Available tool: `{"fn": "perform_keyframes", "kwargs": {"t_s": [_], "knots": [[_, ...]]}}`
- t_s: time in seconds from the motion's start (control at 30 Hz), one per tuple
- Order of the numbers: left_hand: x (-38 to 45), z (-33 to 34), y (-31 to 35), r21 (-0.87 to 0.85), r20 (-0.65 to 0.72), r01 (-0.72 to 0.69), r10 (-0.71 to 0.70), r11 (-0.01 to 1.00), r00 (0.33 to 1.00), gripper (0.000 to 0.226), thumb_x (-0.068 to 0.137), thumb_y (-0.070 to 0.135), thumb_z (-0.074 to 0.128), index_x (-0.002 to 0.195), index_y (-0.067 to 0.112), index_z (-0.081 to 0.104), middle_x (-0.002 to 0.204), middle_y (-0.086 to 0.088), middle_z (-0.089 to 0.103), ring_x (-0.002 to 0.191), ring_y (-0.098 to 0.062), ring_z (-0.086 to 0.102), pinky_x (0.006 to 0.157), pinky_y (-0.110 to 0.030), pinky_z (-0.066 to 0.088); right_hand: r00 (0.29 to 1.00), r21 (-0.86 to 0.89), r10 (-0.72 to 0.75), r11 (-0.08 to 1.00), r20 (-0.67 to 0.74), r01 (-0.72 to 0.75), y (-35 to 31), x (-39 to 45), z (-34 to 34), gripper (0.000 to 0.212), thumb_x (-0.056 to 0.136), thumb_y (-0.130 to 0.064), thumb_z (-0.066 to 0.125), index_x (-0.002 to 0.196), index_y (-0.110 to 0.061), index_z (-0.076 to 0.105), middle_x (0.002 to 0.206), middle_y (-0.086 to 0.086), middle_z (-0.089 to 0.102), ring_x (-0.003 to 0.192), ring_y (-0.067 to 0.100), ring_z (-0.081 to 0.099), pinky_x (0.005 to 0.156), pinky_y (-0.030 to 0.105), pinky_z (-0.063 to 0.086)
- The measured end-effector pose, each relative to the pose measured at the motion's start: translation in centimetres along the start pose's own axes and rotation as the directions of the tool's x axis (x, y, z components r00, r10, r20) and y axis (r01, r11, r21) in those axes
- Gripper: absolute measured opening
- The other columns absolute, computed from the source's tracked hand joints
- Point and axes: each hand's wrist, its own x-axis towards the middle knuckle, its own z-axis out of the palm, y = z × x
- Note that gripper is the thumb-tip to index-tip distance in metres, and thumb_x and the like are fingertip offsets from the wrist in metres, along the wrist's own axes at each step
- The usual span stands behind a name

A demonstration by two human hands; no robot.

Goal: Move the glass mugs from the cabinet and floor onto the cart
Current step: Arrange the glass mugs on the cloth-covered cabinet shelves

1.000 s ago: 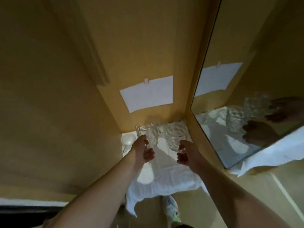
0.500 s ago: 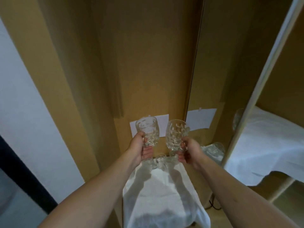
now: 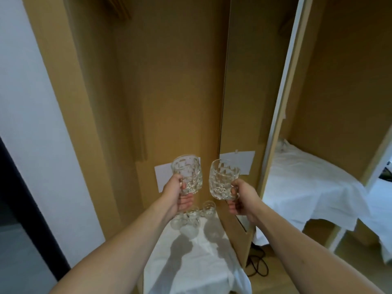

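- In front of the open wooden cabinet (image 3: 169, 92), two glass mugs are held up in the air, side by side and just apart.
- The left mug (image 3: 187, 174) is upright. The left hand (image 3: 177, 196) grips it by the handle, with fingers curled round the handle and under the bottom of the mug.
- The right mug (image 3: 222, 179) leans a little to the left. The right hand (image 3: 241, 197) holds it by the handle too, with fingers curled round it.
- Both mugs have a bumpy cut pattern, and you can see through them.
- Below the hands, three more small glasses (image 3: 194, 215) stand close together at the back edge of the cabinet shelf, near the back wall.
- The shelf is covered with a white cloth (image 3: 191, 262) that hangs over the front edge. The shadows of the arms fall on it.
- A white paper (image 3: 164, 177) is stuck on the back wall of the cabinet, behind the left mug.
- On the right, a mirror door (image 3: 244, 102) stands open and shows the paper again.
- Further right is another shelf with a white sheet (image 3: 307, 183) on it.
- A black cable (image 3: 257, 264) lies on the floor by the bottom of the door.
- A white wall (image 3: 31, 102) is on the left side.
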Motion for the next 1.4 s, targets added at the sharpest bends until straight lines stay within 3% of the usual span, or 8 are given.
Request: {"fn": "perform_keyframes", "kwargs": {"t_s": [0.27, 0.43, 0.5, 0.57, 0.8, 1.03, 1.23, 1.4], "knots": [[-7.9, 7.4, -3.9, 0.027, 0.013, 0.006, -0.007, 1.0, 1.0, 0.037, 0.094, 0.042, 0.046, 0.066, 0.019, 0.048, 0.093, -0.02, 0.069, 0.083, -0.032, 0.066, 0.086, -0.044, 0.057, 0.999, -0.019, 0.034, 0.999, -0.014, -0.035, 0.5, -6.3, -9.3, 0.031, 0.089, -0.034, 0.049, 0.063, -0.019, 0.04, 0.063, 0.007, 0.037, 0.045, 0.019, 0.031, 0.049, 0.025, 0.032], [-12.4, 13.1, -6.7, 0.057, 0.024, 0.018, -0.02, 0.998, 1.0, 0.036, 0.094, 0.043, 0.046, 0.067, 0.02, 0.046, 0.084, -0.019, 0.065, 0.07, -0.028, 0.06, 0.061, -0.035, 0.057, 0.999, 0.04, 0.049, 0.998, -0.021, -0.048, 1.5, -9.8, -16.3, 0.034, 0.09, -0.034, 0.048, 0.061, -0.021, 0.035, 0.06, 0.004, 0.031, 0.047, 0.016, 0.021, 0.044, 0.021, 0.022], [-14.0, 15.4, -7.7, 0.077, 0.03, 0.019, -0.021, 0.997, 0.999, 0.037, 0.095, 0.044, 0.045, 0.067, 0.02, 0.047, 0.082, -0.019, 0.066, 0.067, -0.027, 0.061, 0.066, -0.037, 0.058, 0.997, 0.064, 0.068, 0.996, -0.046, -0.065, 1.8, -11.0, -19.1, 0.033, 0.09, -0.033, 0.05, 0.062, -0.02, 0.038, 0.061, 0.004, 0.031, 0.046, 0.016, 0.022, 0.045, 0.021, 0.021], [-15.4, 17.7, -8.6, 0.095, 0.045, 0.014, -0.019, 0.995, 0.999, 0.036, 0.094, 0.044, 0.046, 0.067, 0.02, 0.046, 0.078, -0.018, 0.066, 0.065, -0.026, 0.06, 0.072, -0.038, 0.058, 0.994, 0.074, 0.077, 0.995, -0.073, -0.072, 1.9, -12.2, -21.7, 0.033, 0.091, -0.034, 0.05, 0.064, -0.02, 0.04, 0.061, 0.005, 0.034, 0.045, 0.016, 0.025, 0.046, 0.024, 0.024], [-18.5, 24.3, -10.6, 0.122, 0.126, 0.008, -0.024, 0.993, 0.992, 0.036, 0.093, 0.041, 0.046, 0.063, 0.021, 0.043, 0.074, -0.016, 0.057, 0.062, -0.022, 0.052, 0.056, -0.03, 0.048, 0.988, 0.07, 0.083, 0.995, -0.133, -0.074, 2.2, -15.2, -29.0, 0.032, 0.092, -0.041, 0.051, 0.069, -0.018, 0.045, 0.065, 0.008, 0.047, 0.044, 0.016, 0.036, 0.052, 0.026, 0.043], [-17.2, 31.0, -11.2, 0.177, 0.165, 0.002, -0.032, 0.984, 0.986, 0.037, 0.094, 0.042, 0.048, 0.067, 0.017, 0.048, 0.086, -0.02, 0.068, 0.074, -0.031, 0.066, 0.079, -0.042, 0.059, 0.977, 0.081, 0.061, 0.996, -0.206, -0.045, 1.7, -14.1, -34.7, 0.034, 0.091, -0.045, 0.052, 0.072, -0.016, 0.05, 0.073, 0.013, 0.058, 0.044, 0.018, 0.047, 0.071, 0.038, 0.057], [-12.9, 37.2, -10.7, 0.197, 0.21, 0.012, -0.054, 0.98, 0.976, 0.033, 0.091, 0.041, 0.05, 0.069, 0.017, 0.049, 0.088, -0.021, 0.069, 0.074, -0.032, 0.067, 0.077, -0.041, 0.06, 0.953, 0.027, 0.055, 0.998, -0.299, -0.049, 0.3, -9.9, -39.0, 0.035, 0.094, -0.044, 0.052, 0.079, -0.012, 0.054, 0.085, 0.019, 0.066, 0.067, 0.028, 0.061, 0.079, 0.043, 0.06], [-8.0, 43.8, -9.1, 0.185, 0.226, 0.044, -0.086, 0.982, 0.97, 0.028, 0.09, 0.037, 0.048, 0.071, 0.018, 0.047, 0.088, -0.021, 0.067, 0.075, -0.033, 0.064, 0.072, -0.038, 0.058, 0.938, 0.022, 0.104, 0.994, -0.33, -0.103, -1.8, -5.0, -43.4, 0.036, 0.093, -0.042, 0.054, 0.073, -0.013, 0.052, 0.067, 0.014, 0.061, 0.053, 0.024, 0.054, 0.065, 0.038, 0.058]]}}
